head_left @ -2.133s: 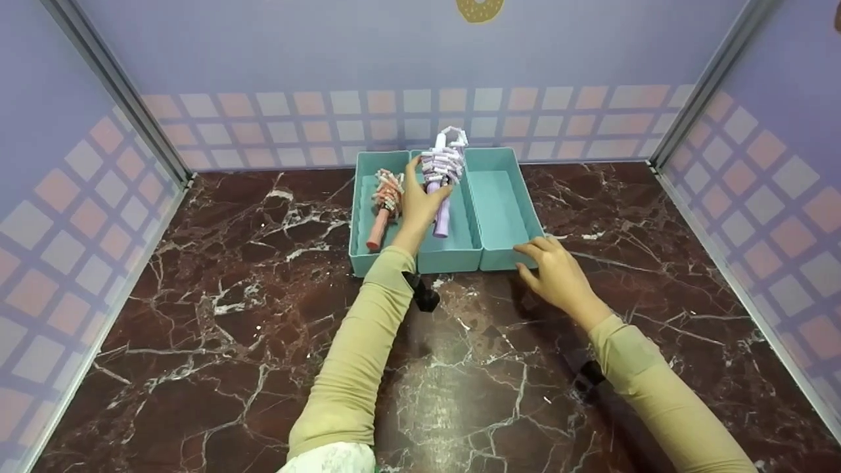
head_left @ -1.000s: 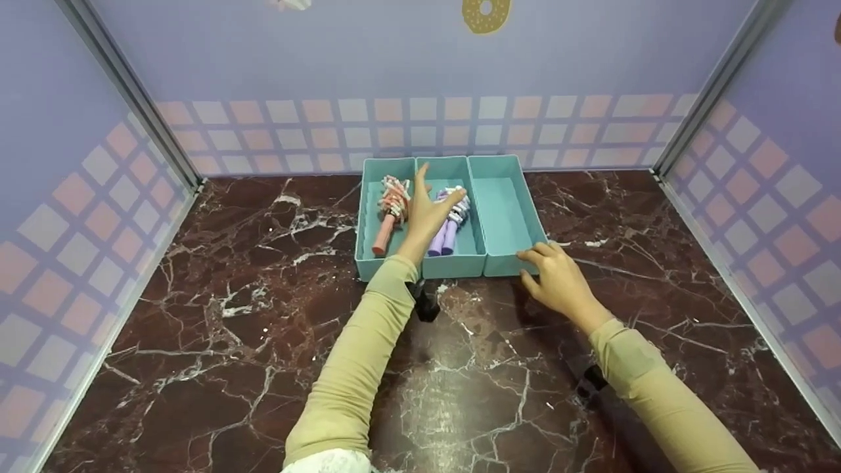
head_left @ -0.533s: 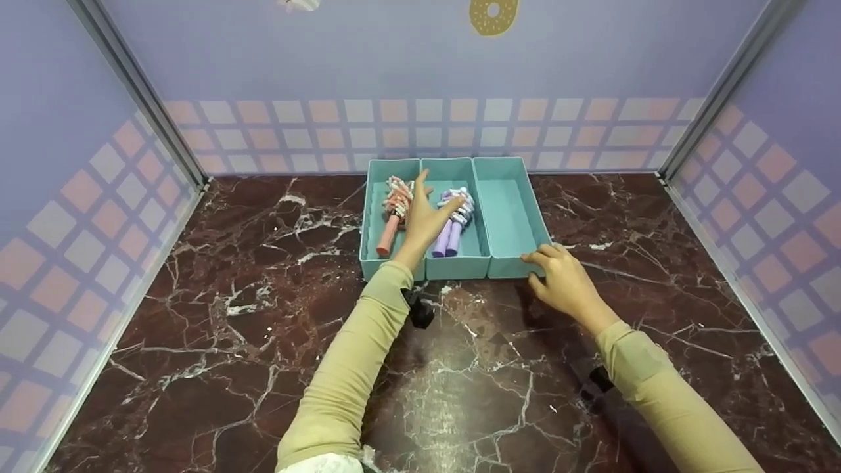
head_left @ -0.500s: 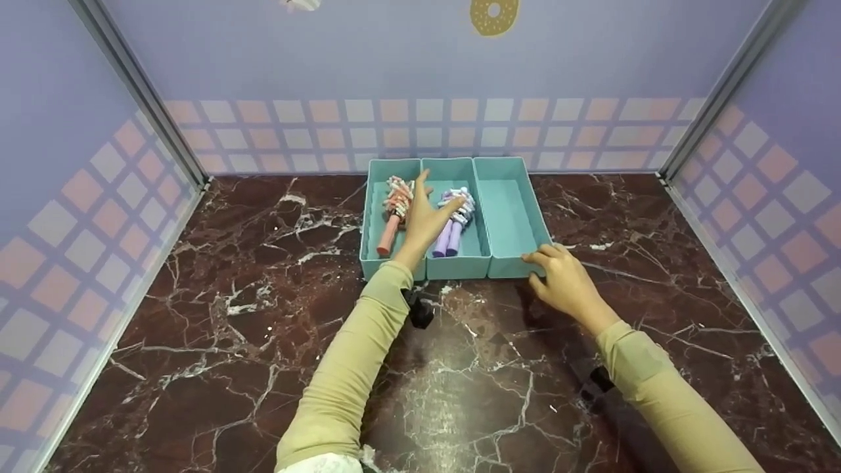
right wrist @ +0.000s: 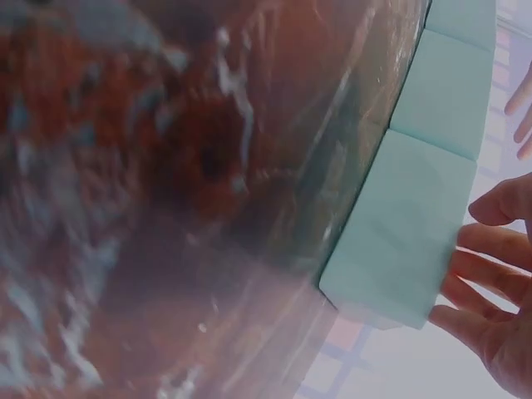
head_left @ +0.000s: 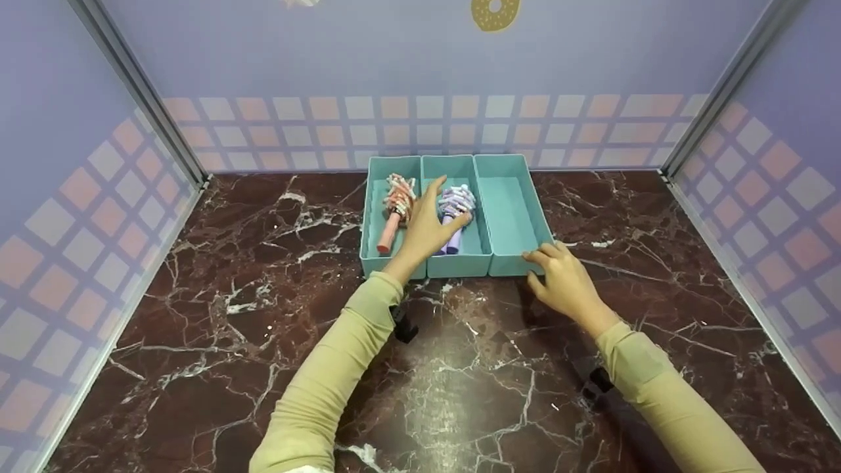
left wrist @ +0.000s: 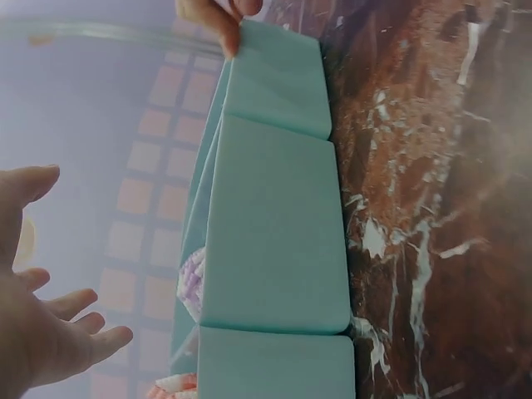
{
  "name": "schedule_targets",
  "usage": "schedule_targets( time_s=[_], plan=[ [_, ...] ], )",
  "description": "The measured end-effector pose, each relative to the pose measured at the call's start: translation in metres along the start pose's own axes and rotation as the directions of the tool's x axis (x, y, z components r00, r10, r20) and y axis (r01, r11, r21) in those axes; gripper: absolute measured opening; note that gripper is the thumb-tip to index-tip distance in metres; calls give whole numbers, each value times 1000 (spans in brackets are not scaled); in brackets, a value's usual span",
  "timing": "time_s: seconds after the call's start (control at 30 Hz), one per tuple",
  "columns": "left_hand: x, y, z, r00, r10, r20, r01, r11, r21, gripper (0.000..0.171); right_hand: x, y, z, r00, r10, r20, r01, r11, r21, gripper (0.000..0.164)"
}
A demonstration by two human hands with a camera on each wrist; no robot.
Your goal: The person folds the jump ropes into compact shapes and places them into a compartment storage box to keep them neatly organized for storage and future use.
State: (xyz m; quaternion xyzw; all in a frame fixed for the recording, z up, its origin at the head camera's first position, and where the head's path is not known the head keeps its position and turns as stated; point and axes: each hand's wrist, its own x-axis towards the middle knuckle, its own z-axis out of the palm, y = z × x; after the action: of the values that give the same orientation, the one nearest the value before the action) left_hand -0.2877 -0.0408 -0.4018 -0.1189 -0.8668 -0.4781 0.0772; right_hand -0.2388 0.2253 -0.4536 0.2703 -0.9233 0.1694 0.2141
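Three teal boxes stand side by side. In the middle box (head_left: pixel 456 265) lies a purple beaded jump rope (head_left: pixel 456 197), its two handles pointing toward me. A coral beaded jump rope (head_left: pixel 389 233) lies in the left box (head_left: pixel 378 268). My left hand (head_left: pixel 426 230) hovers over the middle box and hides part of the purple rope; in the left wrist view its fingers are spread and hold nothing. At the front right corner of the right box (head_left: pixel 509 203), my right hand (head_left: pixel 565 279) rests its relaxed fingertips on the rim.
The boxes stand near the back wall (head_left: pixel 433 59) on a dark red marbled table (head_left: pixel 230 315). Side walls with grey corner posts bound the table at left and right. Nothing is visible inside the right box.
My left hand lowered the purple jump rope into the middle box and let go of it. Since then it has drawn slightly toward me. The right hand has stayed at its corner.
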Motion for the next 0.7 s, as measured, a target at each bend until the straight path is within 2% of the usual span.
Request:
schedule_targets(
  time_s=[0.17,0.33,0.47,0.6,0.7],
  plan=[
    [-17,3,-4,997,47,69,-53,994,92,83,-3,-2,2,1000,1,-11,0,1000,22,30],
    [-36,1,-12,981,127,148,-154,970,186,84,-1,-3,-2,999,15,46,-16,999,29,31],
    [-52,-4,-23,963,190,190,-241,924,297,82,-2,-3,-10,990,42,135,-47,998,35,37],
    [-68,-12,-36,953,236,189,-294,868,400,78,-6,-5,-17,976,63,207,-68,998,14,44],
    [-81,-20,-45,947,268,177,-320,838,442,78,-10,-7,-21,971,70,228,-72,997,-3,48]
  ],
)
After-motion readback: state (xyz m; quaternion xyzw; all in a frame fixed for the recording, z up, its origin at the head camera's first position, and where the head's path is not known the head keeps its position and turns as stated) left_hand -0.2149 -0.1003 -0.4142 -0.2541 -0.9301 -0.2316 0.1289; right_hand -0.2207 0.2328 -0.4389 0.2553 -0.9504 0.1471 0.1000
